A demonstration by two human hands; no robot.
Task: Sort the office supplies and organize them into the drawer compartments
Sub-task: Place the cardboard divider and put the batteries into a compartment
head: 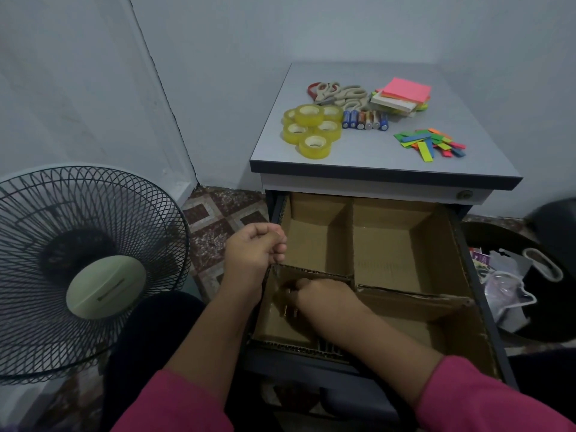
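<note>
Drawer (pixel 461 244) pulled out below tabletop (pixel 374 154), lined with cardboard dividers (pixel 352 241) forming four compartments. Right hand (pixel 324 299) lowered into near-left compartment, fingers curled down over small metallic items (pixel 288 311) on compartment floor; too dark and blurred to identify items or confirm a grip. Left hand (pixel 254 244) just beyond and left of right hand, at drawer's left edge, fingers curled into a loose fist, thumb and fingertips close to top edge of cross divider; contact with cardboard cannot be told. Far-left, far-right and near-right compartments beyond and right of right hand. Remaining supplies on tabletop, well beyond both hands: tape rolls (pixel 311 129) clustered nearest left edge, one roll stacked on the others; batteries (pixel 364 120) in a row just right of tape; scissors (pixel 336 95) behind tape and batteries; sticky notes (pixel 403 95) stacked right of scissors, pink pad uppermost; coloured strips (pixel 431 143) scattered near right front of tabletop. Fan (pixel 78 269) on floor left of left hand. Black bin (pixel 530 285) right of drawer. Pink sleeves (pixel 486 400) on both forearms.
</note>
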